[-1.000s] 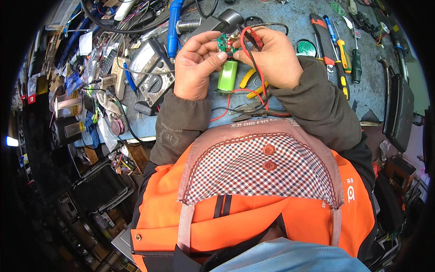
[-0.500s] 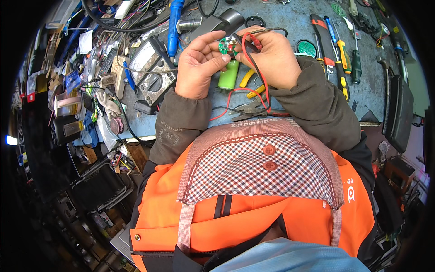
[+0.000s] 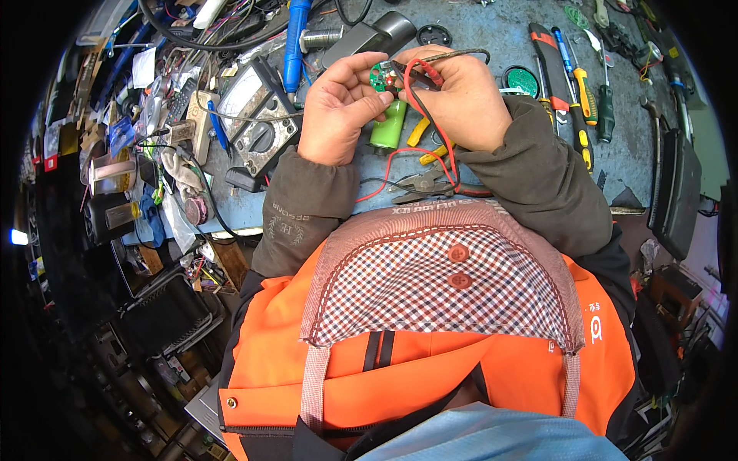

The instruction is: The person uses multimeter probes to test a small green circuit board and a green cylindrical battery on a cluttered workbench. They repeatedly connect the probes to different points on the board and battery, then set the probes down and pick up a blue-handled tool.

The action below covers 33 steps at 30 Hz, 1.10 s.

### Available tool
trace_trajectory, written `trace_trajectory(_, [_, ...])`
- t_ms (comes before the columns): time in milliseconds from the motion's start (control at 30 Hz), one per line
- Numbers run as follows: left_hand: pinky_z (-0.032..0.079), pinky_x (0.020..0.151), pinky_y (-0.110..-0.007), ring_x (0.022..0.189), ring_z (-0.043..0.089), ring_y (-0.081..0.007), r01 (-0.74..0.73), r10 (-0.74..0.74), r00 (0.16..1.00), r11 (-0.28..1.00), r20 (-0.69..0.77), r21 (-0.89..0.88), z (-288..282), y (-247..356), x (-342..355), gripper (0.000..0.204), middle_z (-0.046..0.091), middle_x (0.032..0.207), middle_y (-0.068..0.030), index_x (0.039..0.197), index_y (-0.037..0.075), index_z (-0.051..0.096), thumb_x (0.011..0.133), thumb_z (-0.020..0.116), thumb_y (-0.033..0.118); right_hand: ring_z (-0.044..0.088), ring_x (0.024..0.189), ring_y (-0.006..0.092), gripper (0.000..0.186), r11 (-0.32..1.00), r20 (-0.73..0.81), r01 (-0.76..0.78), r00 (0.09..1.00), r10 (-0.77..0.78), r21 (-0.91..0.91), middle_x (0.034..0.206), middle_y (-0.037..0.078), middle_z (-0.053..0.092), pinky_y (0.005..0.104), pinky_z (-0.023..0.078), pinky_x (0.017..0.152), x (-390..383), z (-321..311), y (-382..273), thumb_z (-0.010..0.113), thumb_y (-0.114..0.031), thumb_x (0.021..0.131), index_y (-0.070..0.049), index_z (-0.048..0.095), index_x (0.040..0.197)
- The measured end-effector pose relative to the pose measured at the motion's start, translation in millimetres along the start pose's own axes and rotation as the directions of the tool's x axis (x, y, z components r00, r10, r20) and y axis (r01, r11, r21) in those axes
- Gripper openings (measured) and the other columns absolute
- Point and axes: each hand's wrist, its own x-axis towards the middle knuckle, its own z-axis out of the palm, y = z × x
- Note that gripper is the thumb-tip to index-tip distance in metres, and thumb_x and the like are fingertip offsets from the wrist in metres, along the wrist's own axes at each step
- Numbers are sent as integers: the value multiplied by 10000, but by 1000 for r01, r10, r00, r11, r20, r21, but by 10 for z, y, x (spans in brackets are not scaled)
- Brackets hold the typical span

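Curled left hand (image 3: 338, 111) pinches green board (image 3: 377, 76); right hand (image 3: 470, 98) grips red probe (image 3: 432, 73)

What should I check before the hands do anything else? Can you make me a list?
1. Left hand gripping the green circuit board: ok.
2. Right hand holding the red probe: ok.
3. Probe tip touching the board: cannot tell, it's too small and crowded by fingers.
4. Green cylinder joined to the board: cannot tell, fingers cover that spot.
5. Meter on the bench, dial facing up: ok.
6. Space near the hands free of tools: not ok, pliers lie close by.
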Motion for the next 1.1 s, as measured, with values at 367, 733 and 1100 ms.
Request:
trace_trajectory(367, [536, 701, -231, 822, 660, -106, 24, -24, 1000, 1000, -9, -7, 1, -29, 28, 514, 690, 1048, -71, 1350, -45, 563, 855, 691, -94, 730, 921, 294, 255, 988, 16, 117, 993, -116, -96, 1013, 156, 749, 377, 584, 804, -13, -26, -59, 715, -118, 828, -32, 754, 1065])
trace_trajectory(733, [591, 833, -267, 966, 700, -168, 47, -54, 997, 992, -60, -116, -11, -23, 4, 485, 694, 1121, -137, 1356, -59, 531, 890, 649, -114, 673, 737, 321, 192, 850, 102, 414, 909, -404, -326, 859, 98, 648, 431, 546, 599, -127, -85, -343, 789, -228, 770, -68, 703, 833])
trace_trajectory(1100, [579, 839, -300, 985, 701, -190, 115, -123, 990, 988, -76, -102, -30, 16, 1, 490, 689, 1159, -143, 1376, -42, 512, 905, 631, -99, 640, 688, 314, 307, 806, 407, 533, 816, -410, -256, 850, 80, 595, 437, 505, 555, -204, -170, -497, 780, -342, 856, -100, 592, 829])
